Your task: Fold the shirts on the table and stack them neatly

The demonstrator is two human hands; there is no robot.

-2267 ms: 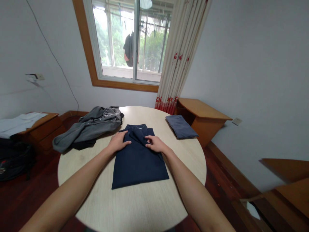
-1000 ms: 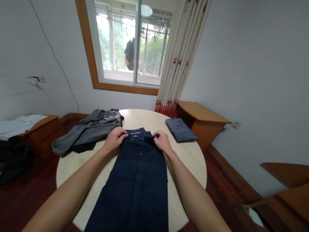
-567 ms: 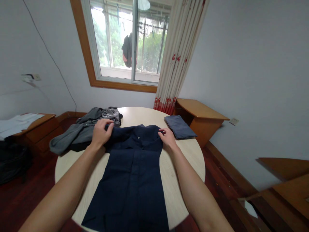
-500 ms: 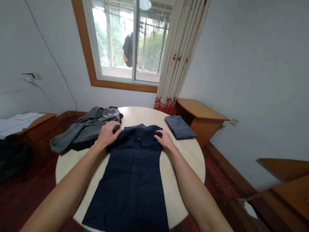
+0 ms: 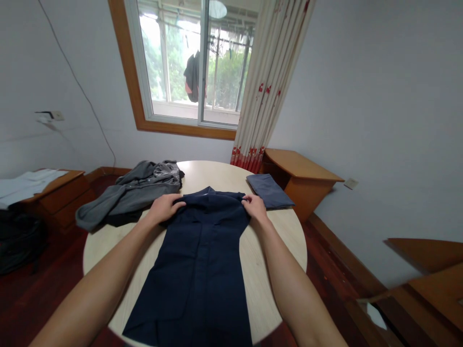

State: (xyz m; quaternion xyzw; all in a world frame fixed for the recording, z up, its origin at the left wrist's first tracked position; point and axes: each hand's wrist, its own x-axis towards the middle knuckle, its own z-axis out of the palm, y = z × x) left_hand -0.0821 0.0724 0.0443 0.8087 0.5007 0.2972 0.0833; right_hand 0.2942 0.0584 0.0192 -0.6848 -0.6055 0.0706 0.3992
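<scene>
A dark navy shirt (image 5: 204,270) lies lengthwise on the round pale table (image 5: 269,274), its collar end away from me and its lower part toward me. My left hand (image 5: 167,208) is closed on the shirt's far left corner, thumb on top of the cloth. At the far right corner, my right hand (image 5: 254,207) pinches the cloth between thumb and fingers. The far edge between both hands is drawn out fairly straight, with a small peak of fabric in the middle. The fingertips under the cloth are hidden.
A heap of grey clothes (image 5: 133,190) lies on the table's left side. Beyond my right hand sits a folded grey-blue garment (image 5: 269,190). A wooden desk (image 5: 300,166) stands behind at right, a low cabinet (image 5: 54,195) with papers at left.
Both hands have closed on the shirt's far corners, the right one moving slightly right. The bunched collar end is now pulled wider and flatter.
</scene>
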